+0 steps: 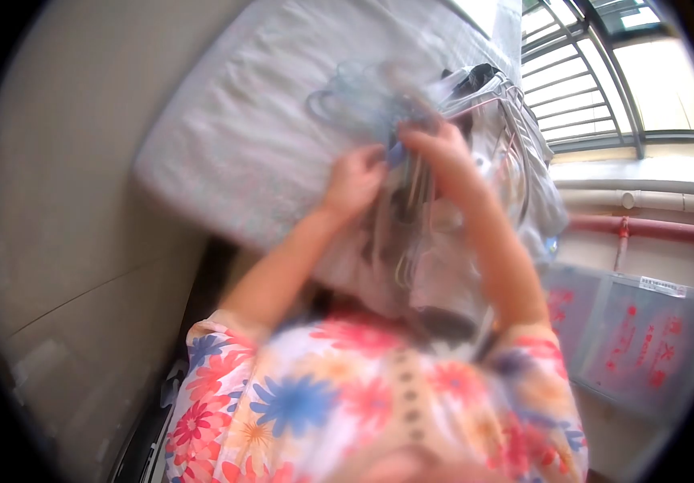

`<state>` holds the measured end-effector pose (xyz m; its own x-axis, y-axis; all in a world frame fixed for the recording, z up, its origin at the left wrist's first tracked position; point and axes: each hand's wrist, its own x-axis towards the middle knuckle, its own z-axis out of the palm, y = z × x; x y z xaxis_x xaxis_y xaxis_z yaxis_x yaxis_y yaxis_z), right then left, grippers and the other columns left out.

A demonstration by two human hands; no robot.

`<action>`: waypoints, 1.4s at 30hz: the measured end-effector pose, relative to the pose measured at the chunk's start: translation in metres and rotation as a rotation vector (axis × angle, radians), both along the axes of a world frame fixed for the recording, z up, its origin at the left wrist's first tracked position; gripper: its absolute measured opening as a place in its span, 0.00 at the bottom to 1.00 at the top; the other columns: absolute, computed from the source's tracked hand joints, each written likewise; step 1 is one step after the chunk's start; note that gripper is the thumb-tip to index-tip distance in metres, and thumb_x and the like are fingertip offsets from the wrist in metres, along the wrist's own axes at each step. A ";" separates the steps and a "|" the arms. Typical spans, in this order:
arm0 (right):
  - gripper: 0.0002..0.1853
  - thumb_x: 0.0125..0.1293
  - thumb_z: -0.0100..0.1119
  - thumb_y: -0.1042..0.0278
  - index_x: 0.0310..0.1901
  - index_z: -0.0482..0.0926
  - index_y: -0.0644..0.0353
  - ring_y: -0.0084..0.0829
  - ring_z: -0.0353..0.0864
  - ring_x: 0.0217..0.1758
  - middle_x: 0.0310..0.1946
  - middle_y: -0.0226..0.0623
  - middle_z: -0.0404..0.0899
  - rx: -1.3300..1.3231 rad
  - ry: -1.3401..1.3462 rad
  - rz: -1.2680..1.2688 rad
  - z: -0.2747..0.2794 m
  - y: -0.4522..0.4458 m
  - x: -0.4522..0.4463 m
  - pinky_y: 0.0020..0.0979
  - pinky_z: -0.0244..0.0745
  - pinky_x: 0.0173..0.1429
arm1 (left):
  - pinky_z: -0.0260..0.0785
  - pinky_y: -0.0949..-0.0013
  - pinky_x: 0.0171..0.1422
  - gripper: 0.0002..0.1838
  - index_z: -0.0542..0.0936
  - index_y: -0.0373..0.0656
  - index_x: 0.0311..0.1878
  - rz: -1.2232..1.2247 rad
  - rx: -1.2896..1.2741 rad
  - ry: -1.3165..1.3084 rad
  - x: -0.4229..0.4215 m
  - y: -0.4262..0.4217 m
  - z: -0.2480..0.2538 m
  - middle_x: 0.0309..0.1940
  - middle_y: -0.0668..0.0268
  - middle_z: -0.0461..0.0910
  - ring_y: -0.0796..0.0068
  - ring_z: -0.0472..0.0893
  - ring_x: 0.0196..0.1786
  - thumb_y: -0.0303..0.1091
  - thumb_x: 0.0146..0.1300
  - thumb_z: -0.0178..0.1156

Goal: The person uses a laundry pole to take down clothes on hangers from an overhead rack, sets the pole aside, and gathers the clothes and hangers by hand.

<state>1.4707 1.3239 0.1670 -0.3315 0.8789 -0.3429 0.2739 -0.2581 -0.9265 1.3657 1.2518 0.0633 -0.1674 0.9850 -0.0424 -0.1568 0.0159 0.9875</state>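
Note:
My left hand (pixel 353 179) is closed, its fingertips pinched at a small blue item (pixel 396 154). From the other side my right hand (pixel 446 151) is closed at the same item, which is blurred and partly hidden by the fingers. Just beyond both hands is a smeared tangle of pale blue loops (pixel 339 101), its kind unclear. Several wire clothes hangers (pixel 516 109) lie on a heap of light cloth at the right, close to my right hand. More hanger wires (pixel 407 262) show below my hands.
A pale sheet covers a mattress-like surface (pixel 226 153) under everything. A beige wall (pixel 81 177) stands at the left. On the right are a barred window (pixel 580 84), a red pipe (pixel 652 229) and a grey box with red lettering (pixel 644 338).

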 end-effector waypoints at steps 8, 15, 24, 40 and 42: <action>0.10 0.44 0.60 0.72 0.29 0.71 0.63 0.19 0.69 0.20 0.21 0.29 0.70 -0.118 -0.038 -0.027 0.025 -0.006 -0.008 0.22 0.66 0.22 | 0.63 0.75 0.25 0.10 0.73 0.35 0.39 0.070 0.106 0.256 0.013 -0.018 0.057 0.22 0.65 0.75 0.79 0.69 0.19 0.27 0.53 0.48; 0.14 0.42 0.60 0.74 0.33 0.72 0.68 0.19 0.68 0.20 0.22 0.31 0.71 0.010 -0.258 -0.030 0.036 -0.005 -0.008 0.23 0.65 0.25 | 0.65 0.79 0.31 0.14 0.72 0.34 0.42 0.162 0.028 0.279 -0.024 -0.020 0.026 0.30 0.64 0.74 0.81 0.73 0.29 0.25 0.50 0.53; 0.10 0.44 0.59 0.74 0.29 0.73 0.67 0.22 0.72 0.20 0.18 0.34 0.73 -0.062 -0.206 -0.052 0.043 0.001 -0.005 0.22 0.68 0.23 | 0.62 0.83 0.21 0.11 0.73 0.40 0.37 -0.201 -0.314 -0.552 -0.032 0.027 0.018 0.21 0.70 0.73 0.86 0.69 0.19 0.32 0.50 0.57; 0.28 0.46 0.59 0.75 0.52 0.64 0.61 0.17 0.69 0.21 0.23 0.29 0.73 -0.090 -0.078 0.046 0.036 0.016 0.010 0.19 0.65 0.27 | 0.61 0.80 0.19 0.08 0.75 0.40 0.32 -0.208 -0.301 -0.529 -0.015 0.075 0.024 0.22 0.65 0.76 0.81 0.72 0.18 0.34 0.54 0.52; 0.27 0.46 0.58 0.76 0.52 0.65 0.61 0.17 0.68 0.21 0.22 0.29 0.72 -0.049 -0.132 0.034 0.037 0.013 0.010 0.18 0.64 0.28 | 0.58 0.81 0.16 0.08 0.76 0.38 0.28 -0.190 -0.171 -0.447 -0.014 0.070 0.035 0.19 0.66 0.76 0.82 0.71 0.15 0.32 0.53 0.52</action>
